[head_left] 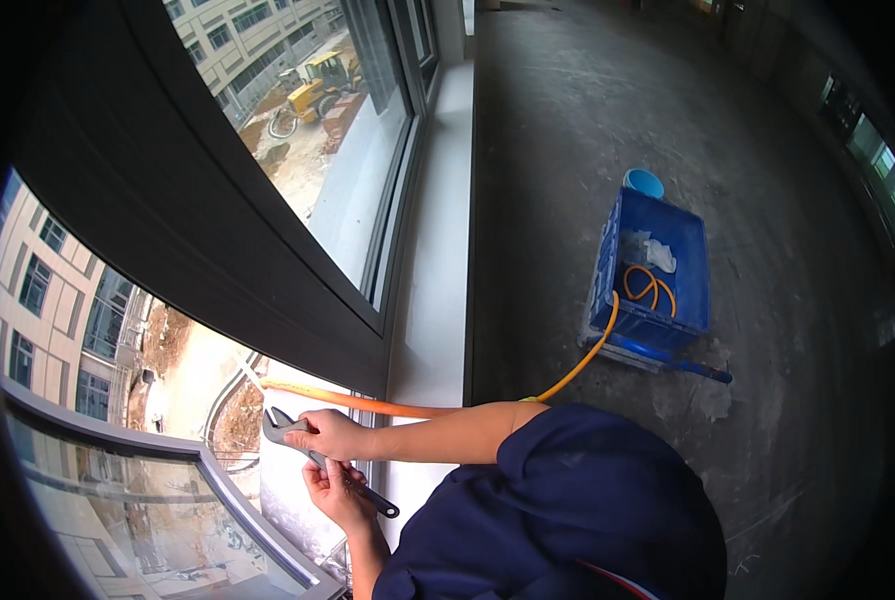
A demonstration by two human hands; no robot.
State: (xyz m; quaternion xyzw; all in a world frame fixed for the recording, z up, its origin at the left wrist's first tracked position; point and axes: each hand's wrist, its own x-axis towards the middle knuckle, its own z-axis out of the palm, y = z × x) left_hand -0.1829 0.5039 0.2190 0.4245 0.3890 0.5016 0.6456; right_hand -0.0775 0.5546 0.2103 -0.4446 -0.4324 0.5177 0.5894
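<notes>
An adjustable wrench [371,497] with a grey jaw and a dark handle slants across the open window. My right hand [332,436] is closed around it just behind the jaw, thumb lying along the metal. Lower down, my left hand [339,497] has its fingers curled on the middle of the handle, whose holed end sticks out past them. Nothing sits in the wrench's jaw that I can see. Just beyond my right forearm an orange hose [367,402] runs over the sill and out of the window; a pale piece shows at its outer end.
A dark window frame [217,215] stands close ahead, with an opened glass sash [157,520] at lower left. The white sill [429,250] runs beside it. On the concrete floor, a blue crate [692,240] holds coiled hose and a white bag; a light-blue bucket [644,182] stands behind.
</notes>
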